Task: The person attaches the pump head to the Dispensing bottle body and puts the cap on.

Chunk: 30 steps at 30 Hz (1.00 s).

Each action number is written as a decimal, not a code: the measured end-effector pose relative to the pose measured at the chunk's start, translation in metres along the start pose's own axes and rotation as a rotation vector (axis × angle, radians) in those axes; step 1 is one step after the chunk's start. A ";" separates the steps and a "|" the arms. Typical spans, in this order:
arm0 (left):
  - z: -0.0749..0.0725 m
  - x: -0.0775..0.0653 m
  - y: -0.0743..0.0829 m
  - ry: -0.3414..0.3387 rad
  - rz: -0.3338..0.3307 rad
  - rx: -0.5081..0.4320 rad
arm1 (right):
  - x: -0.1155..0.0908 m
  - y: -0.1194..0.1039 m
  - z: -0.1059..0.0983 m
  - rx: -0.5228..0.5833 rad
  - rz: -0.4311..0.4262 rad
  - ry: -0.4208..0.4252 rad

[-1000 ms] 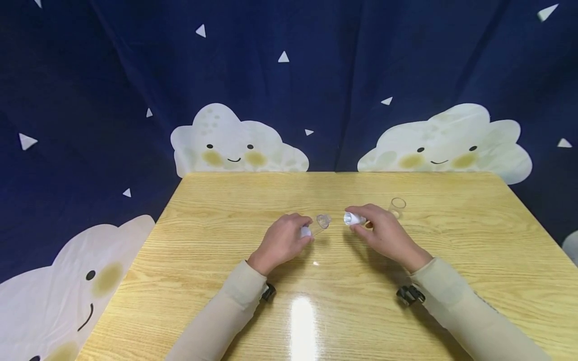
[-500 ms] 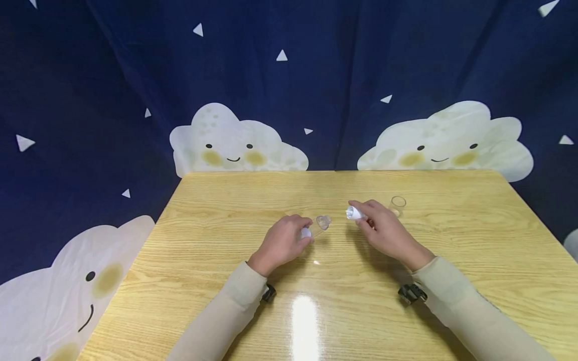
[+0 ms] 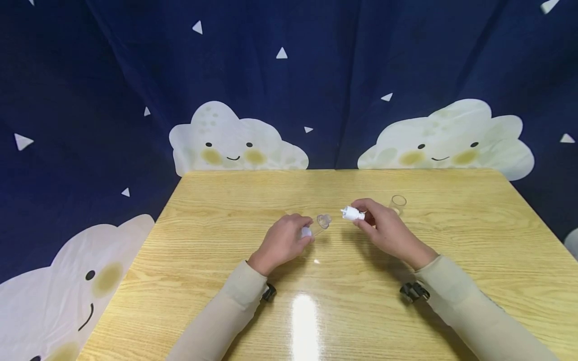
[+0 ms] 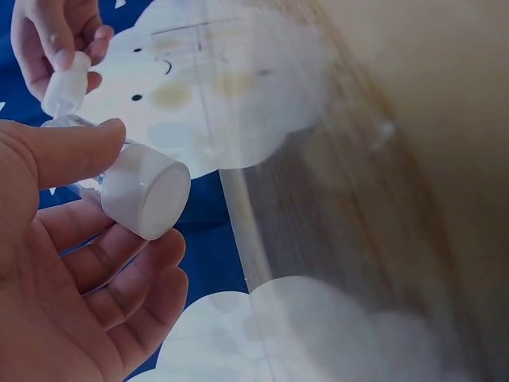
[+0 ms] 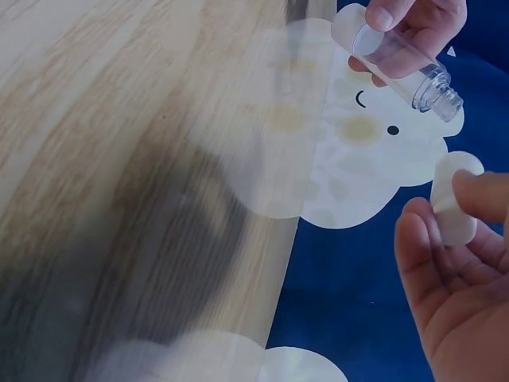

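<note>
My left hand (image 3: 281, 241) holds a small clear bottle (image 5: 402, 73) on its side by its white base (image 4: 147, 191). The bottle's bare threaded neck (image 5: 437, 99) points right, toward the other hand. Between thumb and fingers, my right hand (image 3: 389, 231) pinches a white pump top (image 3: 352, 213), with its narrow end facing left toward the bottle neck. A short gap separates the two pieces in the head view. From the left wrist, the pump top (image 4: 67, 86) overlaps the bottle's neck end.
A clear, cup-like cover (image 3: 398, 202) stands on the wooden table (image 3: 217, 200), just beyond my right hand. Behind the table's far edge hangs a dark blue curtain (image 3: 253, 60) with cloud prints.
The white pump top has been turned in my right hand: its hollow end faced left before, and now its narrow tip does. My left hand and the bottle have stayed put.
</note>
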<state>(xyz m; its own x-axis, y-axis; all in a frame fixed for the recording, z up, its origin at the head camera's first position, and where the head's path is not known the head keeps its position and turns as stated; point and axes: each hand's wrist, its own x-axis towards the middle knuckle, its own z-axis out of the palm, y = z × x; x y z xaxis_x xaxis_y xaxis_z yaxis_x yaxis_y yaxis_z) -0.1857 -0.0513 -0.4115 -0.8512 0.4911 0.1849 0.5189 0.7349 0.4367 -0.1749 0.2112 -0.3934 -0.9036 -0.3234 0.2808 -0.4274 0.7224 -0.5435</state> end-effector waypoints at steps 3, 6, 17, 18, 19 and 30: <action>-0.001 -0.001 0.000 -0.003 -0.005 -0.004 | 0.000 0.000 0.000 0.026 0.004 -0.001; -0.001 -0.001 0.000 -0.006 -0.009 0.000 | -0.001 0.000 0.000 0.038 -0.020 0.012; 0.000 0.003 -0.001 0.018 -0.011 0.016 | 0.000 0.000 -0.001 0.036 -0.095 0.056; 0.000 0.003 -0.001 0.021 -0.011 0.017 | 0.000 0.000 -0.001 0.036 -0.097 0.054; 0.000 0.004 -0.001 0.025 -0.009 0.019 | 0.000 0.000 -0.001 0.038 -0.098 0.051; 0.000 0.004 -0.002 0.034 -0.011 0.009 | 0.000 0.000 0.001 0.034 -0.037 0.049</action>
<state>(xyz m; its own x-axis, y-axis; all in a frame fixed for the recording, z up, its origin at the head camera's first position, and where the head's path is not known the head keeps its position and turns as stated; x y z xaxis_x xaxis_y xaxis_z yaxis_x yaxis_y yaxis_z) -0.1900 -0.0504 -0.4115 -0.8589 0.4671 0.2100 0.5102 0.7443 0.4310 -0.1748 0.2111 -0.3945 -0.8850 -0.3187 0.3393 -0.4621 0.6893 -0.5580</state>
